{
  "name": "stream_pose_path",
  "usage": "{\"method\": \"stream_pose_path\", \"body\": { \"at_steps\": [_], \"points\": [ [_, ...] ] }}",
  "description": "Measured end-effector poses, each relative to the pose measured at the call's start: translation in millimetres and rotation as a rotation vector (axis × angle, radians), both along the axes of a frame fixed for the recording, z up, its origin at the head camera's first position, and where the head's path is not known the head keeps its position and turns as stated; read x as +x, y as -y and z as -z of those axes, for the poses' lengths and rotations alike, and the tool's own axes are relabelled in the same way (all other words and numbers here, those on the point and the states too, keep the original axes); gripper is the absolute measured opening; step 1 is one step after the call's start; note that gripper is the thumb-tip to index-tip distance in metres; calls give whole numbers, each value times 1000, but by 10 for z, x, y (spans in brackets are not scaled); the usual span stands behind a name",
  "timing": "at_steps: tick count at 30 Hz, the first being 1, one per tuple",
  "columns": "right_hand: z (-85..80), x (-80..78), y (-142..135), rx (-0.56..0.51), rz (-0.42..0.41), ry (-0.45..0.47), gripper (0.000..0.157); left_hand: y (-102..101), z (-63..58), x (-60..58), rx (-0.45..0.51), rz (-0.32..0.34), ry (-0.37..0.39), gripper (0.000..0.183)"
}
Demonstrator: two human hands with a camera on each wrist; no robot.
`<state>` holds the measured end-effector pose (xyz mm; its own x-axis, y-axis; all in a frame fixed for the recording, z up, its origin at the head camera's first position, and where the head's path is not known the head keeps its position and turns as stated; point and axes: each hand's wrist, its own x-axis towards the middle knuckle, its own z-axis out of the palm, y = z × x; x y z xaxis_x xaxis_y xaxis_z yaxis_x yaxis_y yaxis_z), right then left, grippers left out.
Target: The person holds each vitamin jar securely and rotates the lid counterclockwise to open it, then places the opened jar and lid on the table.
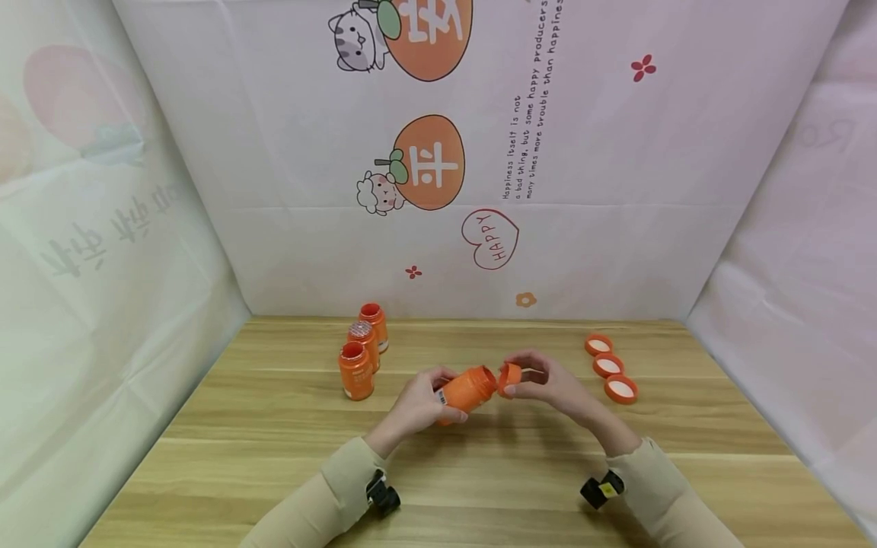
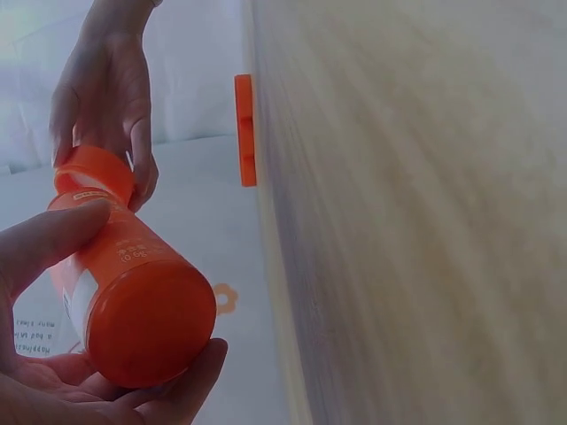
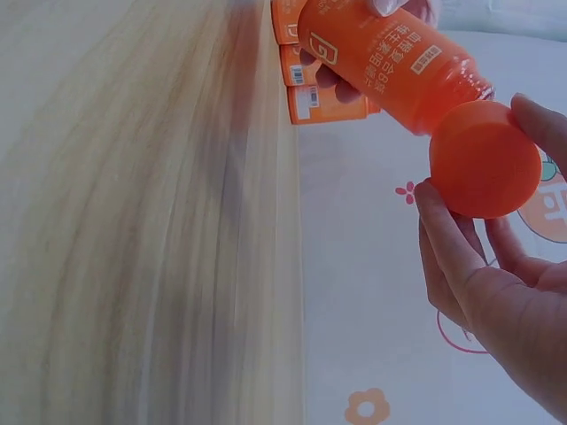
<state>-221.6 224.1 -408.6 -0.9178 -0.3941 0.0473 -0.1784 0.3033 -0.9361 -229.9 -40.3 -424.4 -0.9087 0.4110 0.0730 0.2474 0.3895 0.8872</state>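
My left hand grips an orange bottle above the table, tilted so its open mouth points up and to the right. In the left wrist view the base of this bottle faces the camera, with thumb and fingers around its body. My right hand pinches an orange screw cap by its edge, right at the bottle's mouth. The right wrist view shows the round outer top of the cap between thumb and fingers. Whether cap and bottle rim touch, I cannot tell.
Three orange bottles stand in a row at the back left: a near one, a middle one with a silvery top, and a far one. Three orange caps lie white-side up at the right of the wooden table. Printed cloth surrounds it.
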Motion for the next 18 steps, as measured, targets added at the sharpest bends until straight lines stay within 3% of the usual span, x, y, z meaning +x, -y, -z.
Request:
{"method": "stream_pose_path", "body": {
  "at_steps": [9,18],
  "points": [
    [29,43,-81,58,20,-18,45,58,27,-15,-19,-21,-13,54],
    [34,61,-127,68,62,6,54,168,24,-15,-4,-38,-14,56]
  ]
}}
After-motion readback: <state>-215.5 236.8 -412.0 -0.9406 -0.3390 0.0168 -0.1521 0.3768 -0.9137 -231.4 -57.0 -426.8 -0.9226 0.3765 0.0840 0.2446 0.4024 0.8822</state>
